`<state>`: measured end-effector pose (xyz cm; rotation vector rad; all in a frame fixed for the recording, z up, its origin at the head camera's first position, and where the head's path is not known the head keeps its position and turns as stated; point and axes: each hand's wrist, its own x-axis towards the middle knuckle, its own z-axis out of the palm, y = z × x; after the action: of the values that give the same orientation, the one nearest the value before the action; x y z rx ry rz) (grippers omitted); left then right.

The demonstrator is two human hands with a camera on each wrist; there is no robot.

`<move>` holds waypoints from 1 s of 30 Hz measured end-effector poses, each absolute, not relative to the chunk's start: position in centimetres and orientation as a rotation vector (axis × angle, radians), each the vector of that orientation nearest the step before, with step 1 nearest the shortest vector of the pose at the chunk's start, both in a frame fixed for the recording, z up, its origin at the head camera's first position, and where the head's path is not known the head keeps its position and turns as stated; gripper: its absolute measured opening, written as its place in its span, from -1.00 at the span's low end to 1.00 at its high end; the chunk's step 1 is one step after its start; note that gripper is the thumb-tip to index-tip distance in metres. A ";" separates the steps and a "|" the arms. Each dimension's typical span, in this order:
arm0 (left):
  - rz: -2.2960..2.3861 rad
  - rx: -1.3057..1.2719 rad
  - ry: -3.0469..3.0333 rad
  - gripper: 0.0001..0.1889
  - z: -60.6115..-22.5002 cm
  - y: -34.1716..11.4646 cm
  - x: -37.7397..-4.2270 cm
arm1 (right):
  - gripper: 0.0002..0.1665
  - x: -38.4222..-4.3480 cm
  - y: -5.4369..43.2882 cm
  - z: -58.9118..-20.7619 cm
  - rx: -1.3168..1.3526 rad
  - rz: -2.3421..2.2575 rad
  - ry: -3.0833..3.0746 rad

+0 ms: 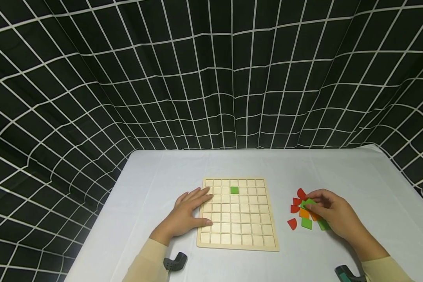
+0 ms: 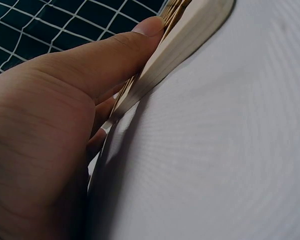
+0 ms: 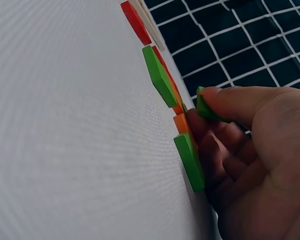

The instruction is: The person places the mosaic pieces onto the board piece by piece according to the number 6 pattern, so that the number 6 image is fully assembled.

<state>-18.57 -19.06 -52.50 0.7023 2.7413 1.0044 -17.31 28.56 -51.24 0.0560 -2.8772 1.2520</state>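
Note:
My left hand [image 1: 185, 215] rests along the left side of a pale wooden grid board [image 1: 245, 228], its fingers stretched over the edge. In the left wrist view the thumb [image 2: 151, 26] lies on the board's rim. A single green square tile [image 1: 234, 190] sits in a cell near the far side. Over a small pile to the right of the board, my right hand [image 1: 335, 214] pinches a green tile [image 3: 206, 107] between thumb and fingers, raised off the cloth. Beneath and beside that hand lie green tiles [image 1: 306, 223], orange tiles [image 1: 304, 213] and red quarter-round pieces [image 1: 292, 224].
White cloth [image 1: 155, 172] covers the table. Black curtains with a white grid [image 1: 218, 86] enclose the back and sides. A dark device [image 1: 175, 261] shows at the left wrist, and another device [image 1: 349, 274] at the right wrist.

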 end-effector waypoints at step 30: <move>0.992 0.690 2.742 -0.11 -52.6 -19.1 -18.5 | -0.73 -16.7 28.5 -50.9 0.053 1.324 -2.767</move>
<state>-18.53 -19.06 -52.58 0.6903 2.7417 0.9923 -16.72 28.48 -50.89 0.0534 -2.7667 1.3240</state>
